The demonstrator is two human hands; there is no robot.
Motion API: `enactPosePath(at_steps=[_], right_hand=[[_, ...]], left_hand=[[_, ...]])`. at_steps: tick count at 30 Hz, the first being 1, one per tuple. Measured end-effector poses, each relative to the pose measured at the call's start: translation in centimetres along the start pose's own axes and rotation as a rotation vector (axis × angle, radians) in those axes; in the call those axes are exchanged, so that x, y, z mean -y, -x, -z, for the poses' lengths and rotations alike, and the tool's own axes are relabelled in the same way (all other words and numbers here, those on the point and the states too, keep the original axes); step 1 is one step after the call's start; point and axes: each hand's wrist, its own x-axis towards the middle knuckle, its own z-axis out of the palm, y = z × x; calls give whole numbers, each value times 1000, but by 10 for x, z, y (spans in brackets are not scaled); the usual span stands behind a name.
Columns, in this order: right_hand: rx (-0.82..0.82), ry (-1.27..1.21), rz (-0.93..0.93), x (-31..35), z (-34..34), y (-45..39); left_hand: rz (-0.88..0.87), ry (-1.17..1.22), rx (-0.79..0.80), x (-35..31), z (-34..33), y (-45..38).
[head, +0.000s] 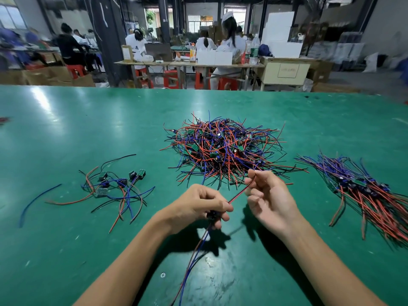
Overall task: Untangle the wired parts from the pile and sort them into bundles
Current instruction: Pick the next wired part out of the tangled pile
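Left hand (198, 206) grips a small wired part (212, 215) above the green table (66, 129), and the right hand (268, 196) pinches its red wire (239, 193). Behind them lies the tangled pile (223, 149); a loose group of parts (114, 188) is to the left and a sorted bundle (364, 191) to the right.

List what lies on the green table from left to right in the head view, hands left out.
Loose blue wire → small scattered group of wired parts → big tangled pile → neat bundle.
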Motion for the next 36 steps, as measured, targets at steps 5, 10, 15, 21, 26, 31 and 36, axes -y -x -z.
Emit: enactPosePath(at_steps=[5,10,15,21,26,31,36], right_hand=[[-85,251,93,-2,2,-2],[-270,624,421,-10,3,-2],[-301,364,297,-13,2,-3],[-140,340,286,-5,6,-6],[13,1020,640,-13,13,-4],[187,1241,754,-38,5,4],[146,892,709,-38,-3,5]], left_hand=[[-20,-39,-15,2,5,1],[-87,-102,-55,6,4,-1],[-74,-140,-53,8,1,-5],[-129,-164,-121,8,-1,-5],[-134,274,-266,6,-1,-9],[-90,542,-406,8,1,-14],[-120,578,-410,9,-2,-16]])
